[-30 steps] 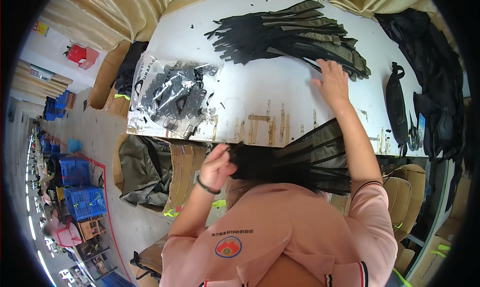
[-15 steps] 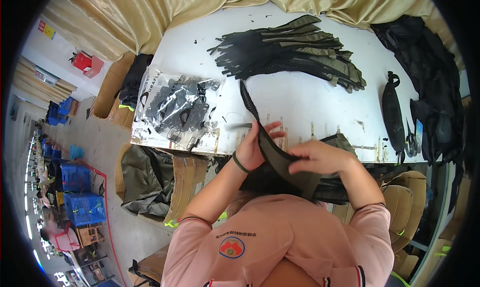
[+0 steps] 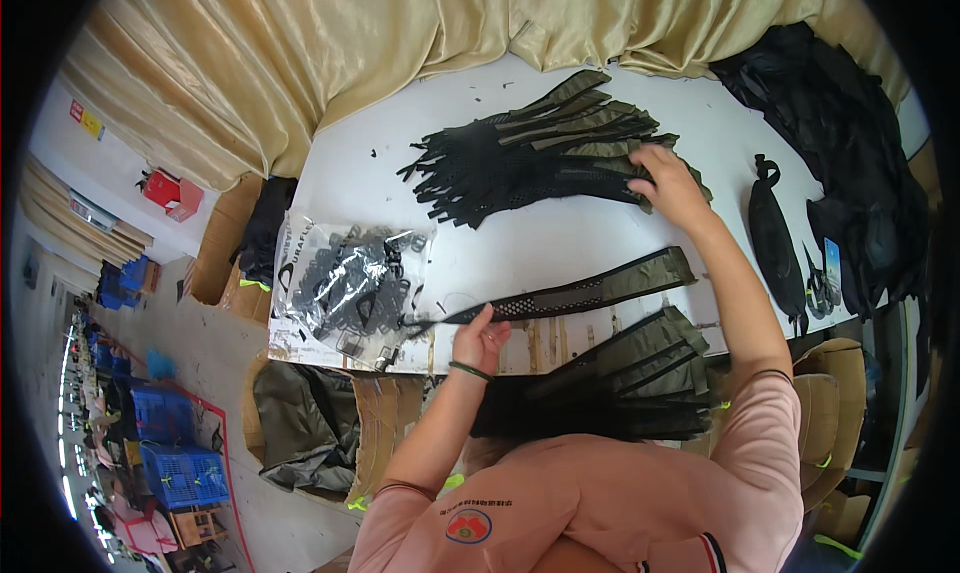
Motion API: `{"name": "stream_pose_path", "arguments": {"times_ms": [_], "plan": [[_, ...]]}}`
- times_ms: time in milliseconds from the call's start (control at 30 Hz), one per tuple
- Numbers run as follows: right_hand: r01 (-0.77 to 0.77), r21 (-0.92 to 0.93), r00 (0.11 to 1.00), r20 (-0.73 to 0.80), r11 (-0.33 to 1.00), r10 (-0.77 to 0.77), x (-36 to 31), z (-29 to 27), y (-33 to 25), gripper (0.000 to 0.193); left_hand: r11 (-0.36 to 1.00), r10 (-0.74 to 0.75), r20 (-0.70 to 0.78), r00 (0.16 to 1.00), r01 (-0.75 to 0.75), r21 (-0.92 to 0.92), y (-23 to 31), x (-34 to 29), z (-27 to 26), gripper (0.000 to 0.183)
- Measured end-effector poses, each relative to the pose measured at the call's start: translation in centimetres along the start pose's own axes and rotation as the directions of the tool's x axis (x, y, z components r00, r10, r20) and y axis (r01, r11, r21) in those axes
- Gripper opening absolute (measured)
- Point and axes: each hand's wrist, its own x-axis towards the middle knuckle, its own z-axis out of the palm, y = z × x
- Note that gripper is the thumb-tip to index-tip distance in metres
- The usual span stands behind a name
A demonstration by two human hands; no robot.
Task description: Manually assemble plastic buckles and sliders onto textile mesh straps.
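Nearest, at the table's near edge: a stack of olive and black strap pieces (image 3: 640,383), lying partly over the edge, just above the person's pink sleeve.

Left hand (image 3: 480,338): fingers curled, pinching the near end of a single long strap piece (image 3: 580,293), black mesh at one end and olive at the other. The piece lies flat across the white table (image 3: 520,243), running from the hand up and to the right.

Left of that hand: a clear plastic bag of black buckles (image 3: 345,288), resting on the table near its left edge.

Right hand (image 3: 668,185): arm stretched out, fingers bent down onto the right end of the far pile of strap pieces (image 3: 540,153); whether it grips one piece or merely presses on the pile cannot be told from here.

Right of the arm: a long black pouch (image 3: 775,238), and beyond it what looks like a pair of scissors (image 3: 815,283).

Far right: a heap of black fabric (image 3: 850,143).

Farthest: a tan curtain (image 3: 400,53) draped along the table's back edge.

Beside the table, left: a cardboard box (image 3: 225,243) on the floor.
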Motion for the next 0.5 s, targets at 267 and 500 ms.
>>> {"name": "stream_pose_path", "arguments": {"times_ms": [267,500], "plan": [[-0.333,-0.26,0.846,0.343,0.906,0.409,5.7,6.9,-0.1,0.09,0.996,0.039,0.017,0.999,-0.04,0.074,-1.4,0.2,-0.6,0.02],[-0.217,-0.214,0.923,0.273,0.952,0.272,1.0,7.5,-2.8,0.085,0.999,0.053,0.131,0.99,-0.054,0.004,-1.1,-0.1,-0.6,0.043]]}}
